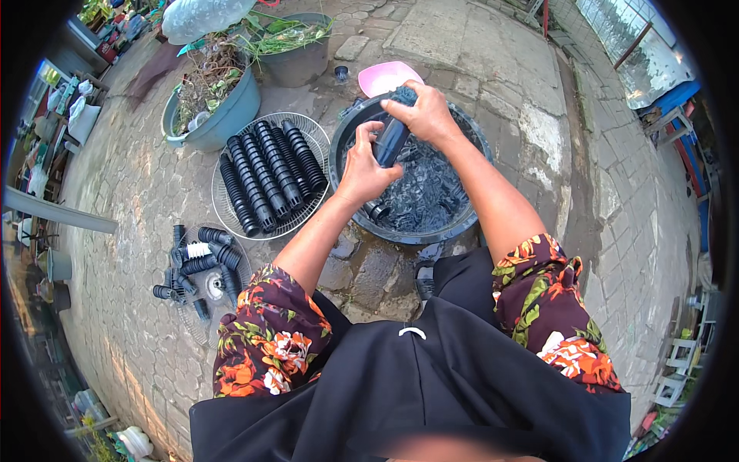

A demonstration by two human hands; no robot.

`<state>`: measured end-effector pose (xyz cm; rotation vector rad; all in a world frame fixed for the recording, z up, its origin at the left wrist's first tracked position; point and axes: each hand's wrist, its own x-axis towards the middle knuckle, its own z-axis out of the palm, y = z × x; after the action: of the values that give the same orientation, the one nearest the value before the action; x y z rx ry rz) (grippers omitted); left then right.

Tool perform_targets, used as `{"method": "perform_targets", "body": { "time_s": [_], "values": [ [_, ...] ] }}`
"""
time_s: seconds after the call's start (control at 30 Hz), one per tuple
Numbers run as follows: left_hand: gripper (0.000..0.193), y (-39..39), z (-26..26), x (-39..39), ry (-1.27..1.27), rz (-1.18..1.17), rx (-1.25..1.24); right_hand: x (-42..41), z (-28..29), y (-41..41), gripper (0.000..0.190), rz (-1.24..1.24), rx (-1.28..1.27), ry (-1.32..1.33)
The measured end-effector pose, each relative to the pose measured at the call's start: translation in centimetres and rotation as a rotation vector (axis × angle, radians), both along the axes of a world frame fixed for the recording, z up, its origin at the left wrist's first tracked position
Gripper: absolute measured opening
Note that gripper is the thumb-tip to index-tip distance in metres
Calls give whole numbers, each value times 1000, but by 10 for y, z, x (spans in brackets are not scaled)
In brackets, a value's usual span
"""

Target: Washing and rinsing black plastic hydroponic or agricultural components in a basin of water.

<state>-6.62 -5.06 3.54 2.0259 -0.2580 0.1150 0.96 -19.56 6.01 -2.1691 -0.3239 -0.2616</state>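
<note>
Over a dark round tub [404,235] of water, my left hand [369,164] holds the lower end of a dark, wet plastic cup [391,140], possibly a stack of them. My right hand [424,115] is at its upper end with a dark green scrubbing mesh [403,96] under the fingers. More black pots lie in the water, one of them [378,211] near the rim. To the left, long stacks of black net pots [265,167] rest on a round wire rack [222,199]. Shorter black stacks and a white one [197,249] lie on a second wire grille [239,254].
A pink plastic basin [381,75] touches the tub's far side, and a small black pot [341,73] stands near it. Two large planters, one blue-green [222,124] and one grey [297,60], stand beyond the rack. The ground is uneven paving, wet near the tub.
</note>
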Motion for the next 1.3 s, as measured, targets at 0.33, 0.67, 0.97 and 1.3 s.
{"method": "perform_targets", "body": {
  "time_s": [0.33, 0.67, 0.97, 1.3],
  "values": [
    [51, 3, -29, 16, 544, -167, -912, 8, -10, -45, 49, -376, -144, -168],
    [38, 6, -27, 27, 632, -90, -1177, -29, -13, 32, 28, 115, -221, -423],
    [39, 2, -16, 28, 647, 244, -1359, -27, -20, 46, 28, -75, 142, -258],
    [40, 2, -73, 44, 818, 21, -725, -4, -31, -4, 48, -195, -65, 128]
  ]
}}
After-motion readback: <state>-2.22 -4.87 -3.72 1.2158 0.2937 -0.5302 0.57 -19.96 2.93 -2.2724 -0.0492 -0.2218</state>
